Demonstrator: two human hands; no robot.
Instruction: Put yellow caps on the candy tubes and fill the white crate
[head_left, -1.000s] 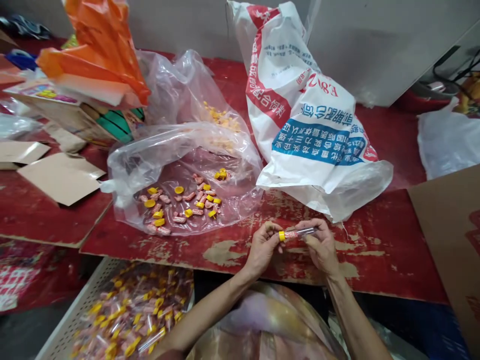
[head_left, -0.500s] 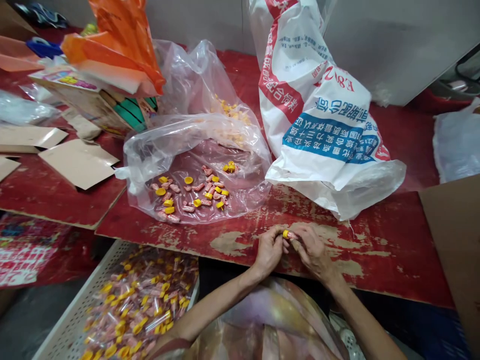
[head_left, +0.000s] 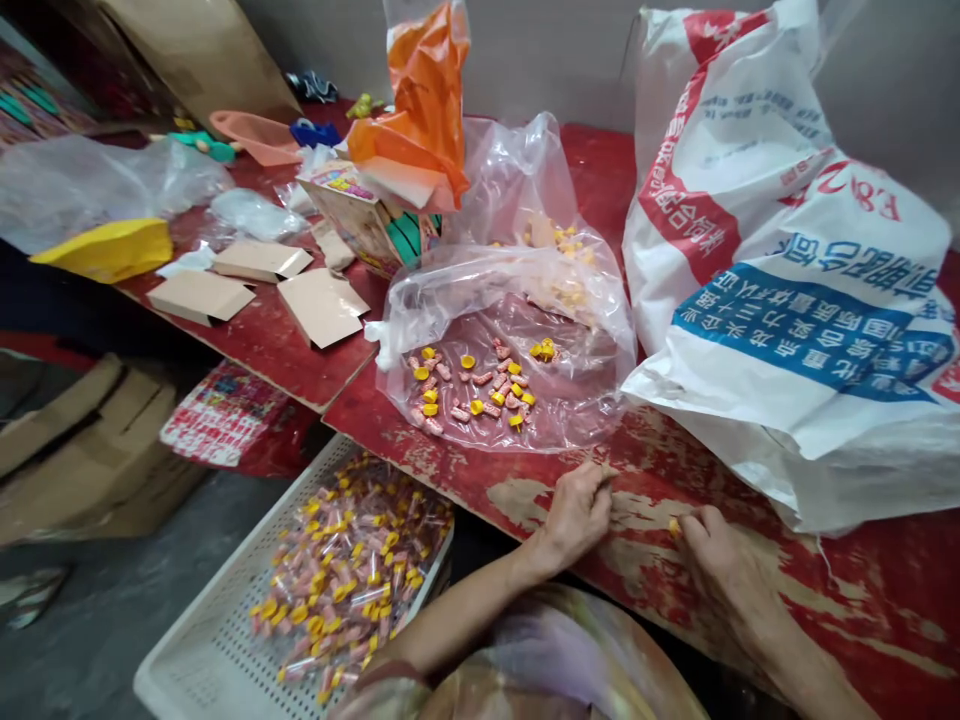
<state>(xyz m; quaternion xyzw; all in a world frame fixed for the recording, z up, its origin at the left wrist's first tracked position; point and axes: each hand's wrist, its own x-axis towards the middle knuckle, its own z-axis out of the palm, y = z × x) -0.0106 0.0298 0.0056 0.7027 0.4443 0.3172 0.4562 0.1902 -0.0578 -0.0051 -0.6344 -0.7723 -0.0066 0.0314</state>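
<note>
My left hand [head_left: 576, 512] rests at the table edge with its fingers curled closed; whatever may be in them is hidden. My right hand [head_left: 716, 555] is to its right, thumb and finger pinched on a small yellow cap [head_left: 673, 526]. Whether a pink piece is attached behind the cap does not show. Beyond my hands, a clear plastic bag [head_left: 577, 415] lies spread on the red table [head_left: 645, 490]. On it are several pink pieces [head_left: 460, 413] and yellow caps [head_left: 468, 361]. More yellow caps show blurred through its back folds.
A white perforated crate [head_left: 191, 625] below the table holds many yellow-capped clear tubes [head_left: 352, 560]. A large white printed sack [head_left: 795, 300] stands right. Left are an open box [head_left: 345, 215] with an orange bag [head_left: 435, 100], cardboard pieces [head_left: 322, 305] and a yellow packet [head_left: 112, 250].
My hands have parted; they were together around a yellow-capped pink piece. The right hand has moved right with a yellow cap at its fingertips. The view has swung to the left.
</note>
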